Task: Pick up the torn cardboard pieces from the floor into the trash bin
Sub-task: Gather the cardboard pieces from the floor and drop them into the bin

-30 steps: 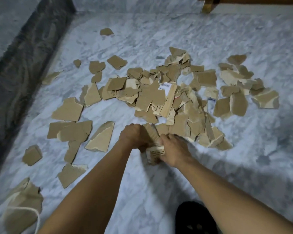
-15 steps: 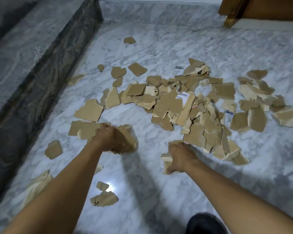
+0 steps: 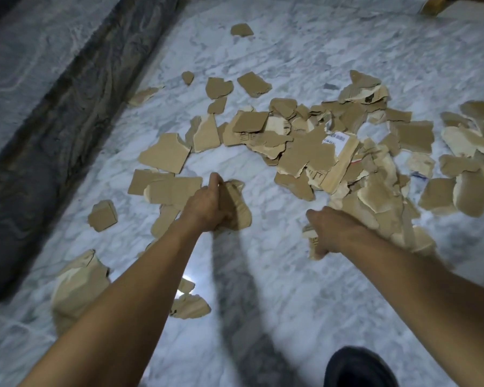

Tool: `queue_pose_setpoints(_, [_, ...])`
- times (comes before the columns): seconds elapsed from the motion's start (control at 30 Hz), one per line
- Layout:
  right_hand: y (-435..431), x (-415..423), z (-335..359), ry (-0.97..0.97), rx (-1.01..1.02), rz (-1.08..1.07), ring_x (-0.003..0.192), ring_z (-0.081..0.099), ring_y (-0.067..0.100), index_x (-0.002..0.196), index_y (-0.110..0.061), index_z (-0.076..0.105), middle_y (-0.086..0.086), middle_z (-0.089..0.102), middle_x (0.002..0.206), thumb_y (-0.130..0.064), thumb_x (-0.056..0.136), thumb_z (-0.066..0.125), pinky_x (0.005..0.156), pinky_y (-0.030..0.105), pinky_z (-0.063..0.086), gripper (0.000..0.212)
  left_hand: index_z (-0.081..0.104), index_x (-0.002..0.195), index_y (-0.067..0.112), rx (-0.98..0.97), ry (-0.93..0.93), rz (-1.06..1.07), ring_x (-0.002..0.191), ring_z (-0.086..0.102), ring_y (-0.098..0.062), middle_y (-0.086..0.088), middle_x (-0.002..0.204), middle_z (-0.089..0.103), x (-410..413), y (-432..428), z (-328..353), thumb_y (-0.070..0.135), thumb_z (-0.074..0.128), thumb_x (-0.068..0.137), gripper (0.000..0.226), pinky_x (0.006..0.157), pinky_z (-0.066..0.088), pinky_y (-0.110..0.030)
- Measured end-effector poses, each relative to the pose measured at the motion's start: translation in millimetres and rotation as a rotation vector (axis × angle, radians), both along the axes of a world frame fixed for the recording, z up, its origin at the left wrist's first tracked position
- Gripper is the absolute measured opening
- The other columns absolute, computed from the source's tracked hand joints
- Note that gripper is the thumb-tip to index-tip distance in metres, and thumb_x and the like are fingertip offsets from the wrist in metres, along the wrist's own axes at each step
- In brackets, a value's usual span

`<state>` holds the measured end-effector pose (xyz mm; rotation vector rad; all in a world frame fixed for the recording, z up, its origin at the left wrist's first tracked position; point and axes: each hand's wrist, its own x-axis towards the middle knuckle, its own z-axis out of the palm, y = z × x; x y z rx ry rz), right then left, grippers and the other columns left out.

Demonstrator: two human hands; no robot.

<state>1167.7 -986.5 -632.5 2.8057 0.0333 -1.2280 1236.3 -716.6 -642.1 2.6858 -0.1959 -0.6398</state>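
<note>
A: Nearest entries first, please.
B: A dark rounded shape [image 3: 358, 367] is sitting at the near edge, right of centre, too blurred to identify. A white marble floor [image 3: 263, 303] is running under everything.

A: Near left?
B: One large crumpled piece [image 3: 78, 286] is lying just left of the left forearm. Two small scraps [image 3: 189, 305] are lying just right of it, beside a bright glare spot.

A: The hands?
B: The left hand [image 3: 207, 205] is curling its fingers round a brown wad [image 3: 239, 208], thumb on top. The right hand [image 3: 331, 233], its back to the camera, is gripping a printed scrap [image 3: 312, 247] at the near edge of the heap. Its fingertips are hidden.

A: And the task material?
B: The torn cardboard pieces [image 3: 305, 152] are lying on the floor in a loose, overlapping heap at mid-distance, from centre to right. One strip in it is carrying a white barcode label [image 3: 337, 138]. Several flat pieces [image 3: 173, 188] are lying just left of the left hand, and a squarish piece [image 3: 102, 215] is lying further left, apart from them.

A: Far entries?
B: A lone piece [image 3: 241, 29] is lying far back, well apart from the heap. A dark veined stone kerb [image 3: 67, 121] is running along the left side. A wooden leg [image 3: 433, 5] is showing at the far right corner.
</note>
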Motion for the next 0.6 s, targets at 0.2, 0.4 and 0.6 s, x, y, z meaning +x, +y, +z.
queue_pose_setpoints(0.2, [18.9,12.6,11.3,0.086,-0.005,0.007,0.087,0.059,0.022,0.096,-0.014,0.047,0.003,0.058,0.089,-0.034,0.07,0.088,0.074,0.032,0.051,0.052,0.04,0.133,0.01,-0.15,0.102,0.172,0.096,0.059,-0.027,-0.011,0.113,0.058,13.3,41.1,35.7,0.028,0.085,0.074,0.076,0.065,0.05,-0.033])
queue_pose_setpoints(0.4, [126.3,26.5,46.3,0.189,0.277,0.098,0.098,0.068,0.024,0.11,-0.008,0.067,0.009,0.07,0.11,-0.037,0.068,0.088,0.076,0.034,0.053,0.055,0.06,0.111,0.003,-0.028,0.383,0.228,0.075,0.074,-0.032,-0.015,0.093,0.074,2.2,135.8,91.8,0.021,0.087,0.073,0.05,0.066,0.063,-0.045])
queue_pose_setpoints(0.6, [250.4,7.5,58.5,0.232,0.317,0.444,0.099,0.063,0.022,0.109,-0.016,0.067,0.004,0.062,0.113,-0.058,0.054,0.09,0.086,0.041,0.058,0.072,0.065,0.113,0.005,0.158,0.476,0.297,0.086,0.073,-0.03,-0.013,0.101,0.073,-58.1,229.3,97.7,0.027,0.084,0.074,0.049,0.077,0.061,-0.039])
